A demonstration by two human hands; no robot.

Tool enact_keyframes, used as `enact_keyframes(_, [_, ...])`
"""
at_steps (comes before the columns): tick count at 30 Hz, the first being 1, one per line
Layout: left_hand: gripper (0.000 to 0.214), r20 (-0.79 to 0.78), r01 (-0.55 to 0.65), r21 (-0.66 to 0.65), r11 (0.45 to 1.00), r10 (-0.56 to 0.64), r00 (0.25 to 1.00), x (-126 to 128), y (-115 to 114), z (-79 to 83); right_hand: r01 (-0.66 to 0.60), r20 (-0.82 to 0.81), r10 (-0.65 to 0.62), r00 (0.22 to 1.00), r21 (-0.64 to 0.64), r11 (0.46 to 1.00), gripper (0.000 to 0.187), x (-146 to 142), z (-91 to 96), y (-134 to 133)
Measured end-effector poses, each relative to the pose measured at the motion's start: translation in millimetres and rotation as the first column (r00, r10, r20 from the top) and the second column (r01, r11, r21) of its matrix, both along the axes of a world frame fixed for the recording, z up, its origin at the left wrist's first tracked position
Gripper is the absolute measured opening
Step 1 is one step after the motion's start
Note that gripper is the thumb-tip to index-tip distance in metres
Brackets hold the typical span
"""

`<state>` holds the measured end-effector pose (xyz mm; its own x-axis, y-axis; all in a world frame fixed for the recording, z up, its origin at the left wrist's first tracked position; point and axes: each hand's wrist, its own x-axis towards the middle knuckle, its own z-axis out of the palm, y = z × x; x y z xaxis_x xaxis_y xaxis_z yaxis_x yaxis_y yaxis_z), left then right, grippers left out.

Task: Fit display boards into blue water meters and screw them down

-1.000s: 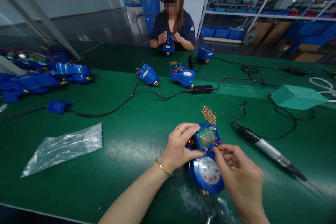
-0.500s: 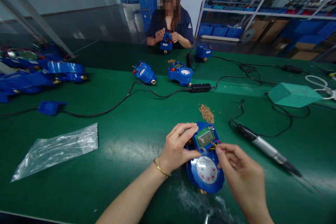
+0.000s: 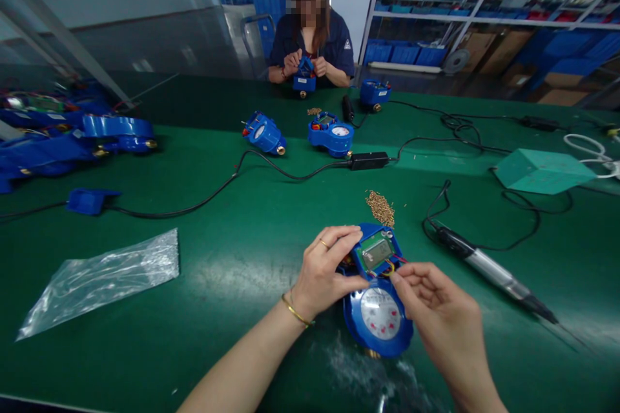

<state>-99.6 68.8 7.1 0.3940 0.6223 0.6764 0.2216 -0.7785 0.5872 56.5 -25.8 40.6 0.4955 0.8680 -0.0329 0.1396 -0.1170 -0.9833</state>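
Observation:
A blue water meter [image 3: 378, 313] with a round white dial lies in front of me on the green table. Tilted above its dial end is a blue housing with a small display and circuit board [image 3: 377, 252]. My left hand [image 3: 325, 266] grips this housing by its left side, thumb below and fingers on top. Thin red and yellow wires [image 3: 391, 266] come out at the board's lower right edge. My right hand [image 3: 434, 310] pinches the wires between thumb and forefinger. A heap of small brass screws [image 3: 380, 208] lies just beyond the meter.
An electric screwdriver [image 3: 495, 272] lies on the right, its cord running back. A clear plastic bag [image 3: 101, 281] is on the left. Farther off are more blue meters [image 3: 331, 133], a black cable [image 3: 203, 210] and a green box [image 3: 545, 171]. Opposite, a co-worker [image 3: 310, 39] handles another meter.
My right thumb and fingertips have shifted slightly left along the wires, and the yellow wire now bends in a loop. My left hand keeps its hold on the housing.

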Motion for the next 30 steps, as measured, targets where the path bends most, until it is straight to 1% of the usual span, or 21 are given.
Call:
enact_keyframes(6, [0.06,-0.002,-0.012,0.008,1.0,0.012,1.0,0,-1,-0.1,-0.003,0.107,-0.005,0.994,0.069,0.998,0.018,-2,-2.7,-2])
enact_keyframes(8, [0.059,-0.001,-0.011,0.004,1.0,0.011,1.0,0,-1,0.4,-0.009,0.185,-0.013,0.983,0.118,0.993,0.014,-3,-4.6,-3])
enact_keyframes(10, [0.059,-0.001,-0.01,0.003,1.0,0.01,1.0,0,-1,0.6,-0.035,0.301,-0.018,0.954,0.17,0.985,0.009,-4,-6.0,-4])
enact_keyframes(12, [0.059,0.0,-0.016,0.007,1.0,0.016,1.0,1,-1,0.6,-0.061,0.451,-0.043,0.891,0.212,0.975,0.005,-5,-5.6,-4])
enact_keyframes(15, [0.06,0.004,-0.024,0.015,1.0,0.024,1.0,1,-1,0.3,-0.079,0.657,-0.12,0.744,0.265,0.961,0.008,-7,-2.8,-3])
enact_keyframes(17, [0.061,0.001,-0.026,0.018,0.999,0.026,1.0,1,-1,0.4,-0.076,0.736,-0.165,0.656,0.283,0.956,0.013,-8,-1.3,-3])
enact_keyframes(18, [0.061,-0.001,-0.027,0.02,0.999,0.027,1.0,1,-1,0.5,-0.068,0.759,-0.178,0.627,0.281,0.957,0.016,-9,-1.1,-2])
enact_keyframes(20, [0.061,-0.003,-0.034,0.024,0.999,0.034,0.999,1,-2,0.9,-0.042,0.776,-0.189,0.602,0.267,0.963,0.021,-9,-1.8,-2])
enact_keyframes(22, [0.061,-0.002,-0.039,0.025,0.999,0.039,0.999,0,-2,1.3,-0.021,0.769,-0.185,0.612,0.25,0.968,0.024,-8,-3.3,-2])
enact_keyframes(25, [0.061,-0.002,-0.041,0.023,0.999,0.041,0.999,0,-2,1.6,0.009,0.718,-0.163,0.676,0.213,0.977,0.025,-8,-5.9,-1])
enact_keyframes(28, [0.062,-0.003,-0.045,0.021,0.999,0.045,0.999,0,-2,1.2,0.059,0.602,-0.137,0.787,0.146,0.987,0.023,-9,-8.2,-1])
enact_keyframes(30, [0.062,-0.007,-0.048,0.018,0.999,0.048,0.999,0,-2,0.6,0.105,0.465,-0.131,0.876,0.082,0.991,0.024,-10,-9.3,0])
